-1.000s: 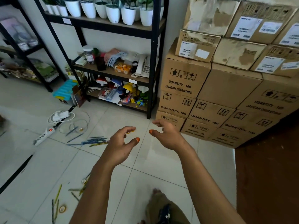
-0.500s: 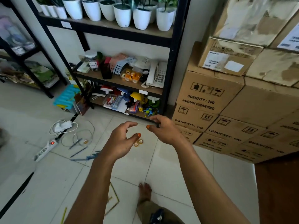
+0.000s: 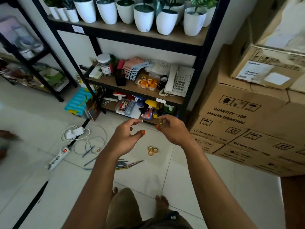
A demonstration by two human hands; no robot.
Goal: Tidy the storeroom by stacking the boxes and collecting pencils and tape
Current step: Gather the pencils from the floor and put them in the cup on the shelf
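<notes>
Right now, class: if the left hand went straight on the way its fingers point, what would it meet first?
Probably the clutter on the bottom shelf. The left hand holds nothing and its loosely curled fingers point forward at it, but depth is unclear from one view.

Bare forearms, orange-painted thumbnails on left hand (image 3: 125,138) and right hand (image 3: 173,131); khaki shorts (image 3: 125,210), bare feet
</notes>
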